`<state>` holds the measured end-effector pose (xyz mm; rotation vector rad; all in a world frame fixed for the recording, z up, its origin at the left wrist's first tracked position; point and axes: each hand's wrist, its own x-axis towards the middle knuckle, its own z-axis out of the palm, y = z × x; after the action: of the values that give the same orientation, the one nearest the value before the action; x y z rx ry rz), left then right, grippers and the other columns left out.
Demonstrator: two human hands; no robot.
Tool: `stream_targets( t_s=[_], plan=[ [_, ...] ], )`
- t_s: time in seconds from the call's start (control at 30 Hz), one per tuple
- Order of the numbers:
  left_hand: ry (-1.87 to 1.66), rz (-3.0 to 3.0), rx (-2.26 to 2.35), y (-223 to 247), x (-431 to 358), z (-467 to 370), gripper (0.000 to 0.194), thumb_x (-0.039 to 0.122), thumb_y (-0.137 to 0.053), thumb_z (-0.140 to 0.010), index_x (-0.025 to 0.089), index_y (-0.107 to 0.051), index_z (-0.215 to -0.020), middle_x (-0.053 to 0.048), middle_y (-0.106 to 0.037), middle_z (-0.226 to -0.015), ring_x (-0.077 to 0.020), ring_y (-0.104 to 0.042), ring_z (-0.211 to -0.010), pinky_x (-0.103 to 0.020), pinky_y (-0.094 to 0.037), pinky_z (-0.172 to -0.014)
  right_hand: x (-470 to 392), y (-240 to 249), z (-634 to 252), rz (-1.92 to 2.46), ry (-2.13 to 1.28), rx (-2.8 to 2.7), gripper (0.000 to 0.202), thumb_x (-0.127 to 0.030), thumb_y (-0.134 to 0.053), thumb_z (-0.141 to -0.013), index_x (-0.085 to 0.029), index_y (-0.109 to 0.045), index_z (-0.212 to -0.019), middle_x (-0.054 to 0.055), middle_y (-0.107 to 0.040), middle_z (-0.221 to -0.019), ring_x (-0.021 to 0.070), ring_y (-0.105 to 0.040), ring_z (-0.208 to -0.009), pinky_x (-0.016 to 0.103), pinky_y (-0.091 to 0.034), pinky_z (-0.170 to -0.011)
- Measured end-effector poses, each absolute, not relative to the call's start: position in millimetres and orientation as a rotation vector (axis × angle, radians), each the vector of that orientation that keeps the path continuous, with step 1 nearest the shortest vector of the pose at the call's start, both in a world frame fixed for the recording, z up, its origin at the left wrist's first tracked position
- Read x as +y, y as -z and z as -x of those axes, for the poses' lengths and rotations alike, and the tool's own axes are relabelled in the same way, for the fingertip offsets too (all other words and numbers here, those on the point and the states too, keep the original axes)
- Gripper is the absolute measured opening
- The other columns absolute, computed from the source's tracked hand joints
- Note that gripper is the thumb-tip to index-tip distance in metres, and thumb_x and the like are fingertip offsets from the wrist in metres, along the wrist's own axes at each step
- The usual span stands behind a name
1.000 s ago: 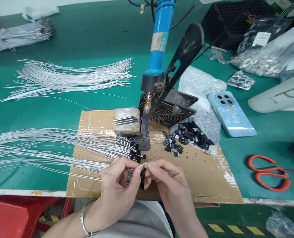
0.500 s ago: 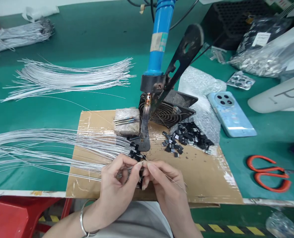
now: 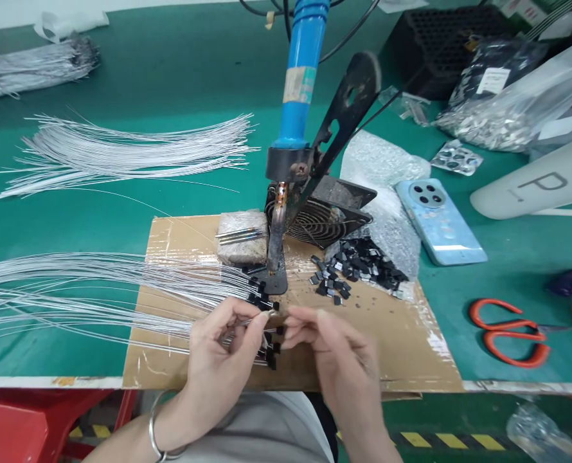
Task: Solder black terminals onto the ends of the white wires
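My left hand (image 3: 228, 360) pinches a thin wire end between thumb and forefinger, over the cardboard's front part. To its right my right hand (image 3: 337, 360) has its fingers bent together, slightly blurred; what they hold, if anything, is too small to tell. Just behind the hands lie white wires (image 3: 180, 276) with black connectors (image 3: 259, 294) on their right ends. A blue soldering iron (image 3: 303, 83) hangs tip down on its black stand (image 3: 346, 106). Loose black pieces (image 3: 334, 280) are scattered on the cardboard (image 3: 382, 341), right of the iron.
A spongy block (image 3: 242, 251) carries thin metal rods. Behind the iron is a small fan (image 3: 315, 222). To the right lie bubble wrap (image 3: 387, 167), a blue phone (image 3: 443, 225), red-handled scissors (image 3: 505, 331) and a white bottle (image 3: 536, 183). Another wire bundle (image 3: 132, 151) is at the back left.
My right hand has moved right, away from my left fingertips, and a gap shows between them. My left hand keeps its pinch. The whole view has shifted slightly.
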<state>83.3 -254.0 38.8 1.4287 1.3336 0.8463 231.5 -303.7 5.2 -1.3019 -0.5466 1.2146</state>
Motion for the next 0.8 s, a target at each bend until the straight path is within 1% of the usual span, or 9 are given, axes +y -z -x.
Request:
stream_targets(
  t_s=[0.1, 0.2, 0.27, 0.37, 0.43, 0.53, 0.6, 0.7, 0.8],
  plan=[
    [-0.836, -1.363, 1.349, -41, -249, -82, 0.014, 0.022, -0.065, -0.087, 0.016, -0.066, -0.074, 0.001, -0.058, -0.060, -0.0097, -0.048, -0.053, -0.019, -0.039, -0.047, -307, 3, -262, 1.710, -0.673, -0.707, 0.018, -0.038, -0.079, -0.082, -0.022, -0.081, -0.091, 0.005, -0.076, -0.085, 0.0173, -0.069, -0.066, 0.030, -0.056, -0.063],
    [-0.817, -1.314, 1.340, -42, -247, -81, 0.011, 0.022, -0.065, -0.086, 0.016, -0.068, -0.077, 0.000, -0.062, -0.062, -0.0097, -0.050, -0.053, -0.019, -0.039, -0.047, -306, 13, -285, 2.030, -0.275, -1.048, 0.025, -0.043, -0.080, -0.079, -0.019, -0.076, -0.083, 0.005, -0.071, -0.076, 0.0169, -0.061, -0.062, 0.031, -0.051, -0.060],
    [-0.819, -1.302, 1.339, -43, -247, -81, 0.009, 0.022, -0.066, -0.085, 0.016, -0.070, -0.081, -0.002, -0.065, -0.065, -0.0097, -0.051, -0.053, -0.019, -0.039, -0.046, -304, 18, -292, 2.041, -0.107, -1.318, 0.024, -0.041, -0.077, -0.083, -0.018, -0.073, -0.085, 0.004, -0.068, -0.072, 0.0173, -0.059, -0.063, 0.031, -0.049, -0.059],
    [-0.831, -1.313, 1.336, -44, -247, -81, 0.008, 0.021, -0.068, -0.084, 0.016, -0.072, -0.080, -0.002, -0.067, -0.065, -0.0097, -0.052, -0.054, -0.019, -0.040, -0.047, -300, 20, -294, 1.945, 0.048, -1.579, 0.014, -0.031, -0.068, -0.092, -0.018, -0.071, -0.089, 0.003, -0.068, -0.071, 0.0161, -0.060, -0.064, 0.030, -0.050, -0.061],
    [-0.827, -1.330, 1.330, -44, -247, -80, 0.008, 0.021, -0.068, -0.084, 0.016, -0.073, -0.079, -0.002, -0.066, -0.064, -0.0095, -0.050, -0.053, -0.019, -0.039, -0.047, -297, 19, -294, 1.897, 0.121, -1.664, 0.010, -0.025, -0.065, -0.093, -0.017, -0.070, -0.090, 0.002, -0.066, -0.069, 0.0151, -0.060, -0.062, 0.029, -0.050, -0.062],
    [-0.825, -1.342, 1.336, -44, -246, -79, 0.009, 0.021, -0.068, -0.084, 0.017, -0.074, -0.079, -0.002, -0.065, -0.063, -0.0092, -0.047, -0.051, -0.020, -0.037, -0.045, -293, 18, -296, 1.854, 0.159, -1.718, 0.007, -0.020, -0.065, -0.093, -0.016, -0.070, -0.091, 0.002, -0.066, -0.069, 0.0150, -0.062, -0.062, 0.028, -0.050, -0.063],
    [-0.831, -1.346, 1.351, -44, -246, -79, 0.010, 0.020, -0.068, -0.083, 0.016, -0.074, -0.077, -0.001, -0.064, -0.062, -0.0088, -0.044, -0.049, -0.020, -0.035, -0.044, -293, 18, -296, 1.852, 0.101, -1.691, 0.009, -0.021, -0.064, -0.094, -0.017, -0.072, -0.092, 0.002, -0.068, -0.070, 0.0147, -0.062, -0.060, 0.028, -0.051, -0.062],
    [-0.839, -1.355, 1.358, -46, -245, -80, 0.009, 0.019, -0.068, -0.082, 0.016, -0.073, -0.075, 0.000, -0.062, -0.059, -0.0085, -0.043, -0.048, -0.019, -0.034, -0.043, -296, 17, -291, 1.885, -0.118, -1.450, 0.011, -0.027, -0.067, -0.092, -0.020, -0.076, -0.092, 0.002, -0.073, -0.072, 0.0148, -0.065, -0.056, 0.029, -0.055, -0.059],
    [-0.853, -1.334, 1.333, -49, -243, -82, 0.009, 0.016, -0.068, -0.081, 0.015, -0.072, -0.073, 0.001, -0.060, -0.056, -0.0084, -0.046, -0.049, -0.018, -0.037, -0.044, -301, 11, -281, 1.820, -0.455, -1.066, 0.012, -0.031, -0.076, -0.084, -0.022, -0.078, -0.091, 0.003, -0.076, -0.071, 0.0175, -0.071, -0.055, 0.029, -0.061, -0.057]
  ],
)
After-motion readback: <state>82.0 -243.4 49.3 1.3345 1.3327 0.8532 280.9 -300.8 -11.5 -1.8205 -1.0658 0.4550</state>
